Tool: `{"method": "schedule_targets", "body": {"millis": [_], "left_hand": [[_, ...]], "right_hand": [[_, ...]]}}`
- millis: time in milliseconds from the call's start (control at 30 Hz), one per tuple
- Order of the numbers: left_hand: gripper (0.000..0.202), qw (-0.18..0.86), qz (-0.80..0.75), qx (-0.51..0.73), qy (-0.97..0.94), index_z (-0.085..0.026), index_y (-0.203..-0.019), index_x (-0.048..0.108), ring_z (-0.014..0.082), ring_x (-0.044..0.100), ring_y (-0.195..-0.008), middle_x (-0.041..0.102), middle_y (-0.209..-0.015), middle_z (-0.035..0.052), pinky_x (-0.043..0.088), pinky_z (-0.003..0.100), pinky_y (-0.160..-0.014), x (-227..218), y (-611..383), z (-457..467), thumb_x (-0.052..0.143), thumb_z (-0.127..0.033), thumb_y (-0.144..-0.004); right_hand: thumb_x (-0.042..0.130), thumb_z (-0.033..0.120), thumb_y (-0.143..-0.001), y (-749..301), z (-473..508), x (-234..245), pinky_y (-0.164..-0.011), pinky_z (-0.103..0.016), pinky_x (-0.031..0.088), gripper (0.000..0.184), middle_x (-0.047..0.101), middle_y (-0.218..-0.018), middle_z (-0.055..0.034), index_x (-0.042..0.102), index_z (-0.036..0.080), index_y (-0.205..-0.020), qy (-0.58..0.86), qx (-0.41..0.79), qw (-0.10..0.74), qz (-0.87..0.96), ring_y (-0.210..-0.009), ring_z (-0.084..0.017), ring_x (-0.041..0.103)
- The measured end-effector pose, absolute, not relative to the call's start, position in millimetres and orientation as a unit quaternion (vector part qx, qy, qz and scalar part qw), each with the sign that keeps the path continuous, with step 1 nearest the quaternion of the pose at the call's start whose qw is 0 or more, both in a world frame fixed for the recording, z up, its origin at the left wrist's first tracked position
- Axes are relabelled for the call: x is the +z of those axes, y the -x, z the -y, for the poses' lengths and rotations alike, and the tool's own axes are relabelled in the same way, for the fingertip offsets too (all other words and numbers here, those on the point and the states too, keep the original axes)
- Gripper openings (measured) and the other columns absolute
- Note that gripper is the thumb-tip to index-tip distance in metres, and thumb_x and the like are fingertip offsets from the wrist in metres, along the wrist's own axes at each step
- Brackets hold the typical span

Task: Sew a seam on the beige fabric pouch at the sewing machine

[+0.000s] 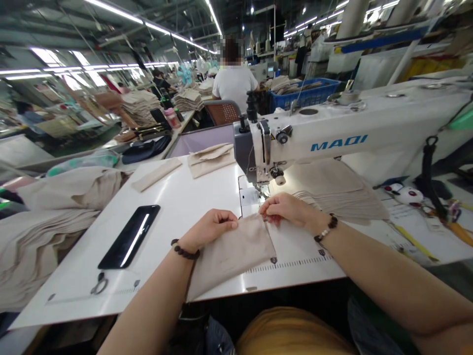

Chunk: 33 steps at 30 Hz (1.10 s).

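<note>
A beige fabric piece (231, 254) lies on the white sewing table (177, 207), hanging over the front edge. My left hand (209, 229) pinches its upper left edge, fingers closed. My right hand (290, 209) pinches the upper right corner, just in front of the needle of the white MAQI sewing machine (332, 133). Both wrists wear bead bracelets.
A black phone (129, 236) and small snips (99, 284) lie at the left of the table. Beige fabric stacks sit under the machine arm (332, 190), at the table's far edge (209, 158) and at the left (48, 212). A person in white (234, 81) sits ahead.
</note>
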<state>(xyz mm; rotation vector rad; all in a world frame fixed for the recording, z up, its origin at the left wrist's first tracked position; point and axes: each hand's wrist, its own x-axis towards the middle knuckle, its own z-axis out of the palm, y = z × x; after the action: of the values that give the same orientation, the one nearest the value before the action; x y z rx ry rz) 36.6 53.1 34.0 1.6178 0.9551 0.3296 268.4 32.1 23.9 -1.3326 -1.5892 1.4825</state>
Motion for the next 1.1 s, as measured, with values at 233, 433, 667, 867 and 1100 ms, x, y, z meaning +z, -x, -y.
{"method": "schedule_targets", "body": {"millis": [233, 433, 667, 867, 1100], "left_hand": [[0.031, 0.566, -0.400, 0.138, -0.708, -0.011, -0.076, 0.061, 0.0093, 0.047, -0.059, 0.057, -0.068, 0.0010, 0.037, 0.018, -0.052, 32, -39, -53, 0.061, -0.043, -0.075], [0.025, 0.542, -0.406, 0.149, -0.720, -0.013, -0.073, 0.062, 0.0076, 0.044, -0.056, 0.055, -0.063, -0.0015, 0.033, 0.017, -0.050, 29, -43, -49, 0.059, -0.038, -0.077], [0.020, 0.532, -0.387, 0.181, -0.731, -0.013, -0.075, 0.065, 0.0085, 0.047, -0.059, 0.058, -0.064, -0.0014, 0.036, 0.017, -0.054, 29, -49, -45, 0.059, -0.033, -0.077], [0.019, 0.536, -0.384, 0.159, -0.735, -0.013, -0.077, 0.065, 0.0105, 0.052, -0.064, 0.062, -0.069, -0.0001, 0.039, 0.019, -0.059, 31, -52, -44, 0.060, -0.032, -0.076], [0.020, 0.514, -0.352, 0.120, -0.773, -0.012, -0.072, 0.062, 0.0095, 0.049, -0.062, 0.058, -0.065, -0.0012, 0.037, 0.018, -0.057, 36, -48, -44, 0.056, -0.030, -0.080]], "right_hand": [[0.062, 0.026, -0.071, -260, -25, 30, -0.043, -0.020, 0.031, 0.013, 0.052, -0.049, 0.0025, 0.063, 0.013, -0.067, 0.511, 0.481, 0.293, 0.650, -0.043, -0.009, 0.044], [0.061, 0.019, -0.069, -248, -25, 23, -0.047, -0.020, 0.034, 0.007, 0.059, -0.057, 0.0013, 0.065, 0.014, -0.066, 0.501, 0.449, 0.295, 0.679, -0.052, -0.010, 0.050], [0.061, 0.020, -0.068, -245, -23, 24, -0.049, -0.021, 0.035, 0.008, 0.061, -0.060, 0.0013, 0.067, 0.015, -0.068, 0.488, 0.434, 0.295, 0.697, -0.054, -0.010, 0.050], [0.057, 0.023, -0.068, -248, -22, 22, -0.046, -0.019, 0.035, 0.012, 0.060, -0.058, 0.0011, 0.065, 0.014, -0.065, 0.459, 0.492, 0.297, 0.678, -0.052, -0.010, 0.049], [0.054, 0.014, -0.062, -253, -18, 25, -0.041, -0.017, 0.032, 0.009, 0.056, -0.051, 0.0028, 0.063, 0.015, -0.061, 0.499, 0.447, 0.278, 0.688, -0.045, -0.008, 0.046]]}}
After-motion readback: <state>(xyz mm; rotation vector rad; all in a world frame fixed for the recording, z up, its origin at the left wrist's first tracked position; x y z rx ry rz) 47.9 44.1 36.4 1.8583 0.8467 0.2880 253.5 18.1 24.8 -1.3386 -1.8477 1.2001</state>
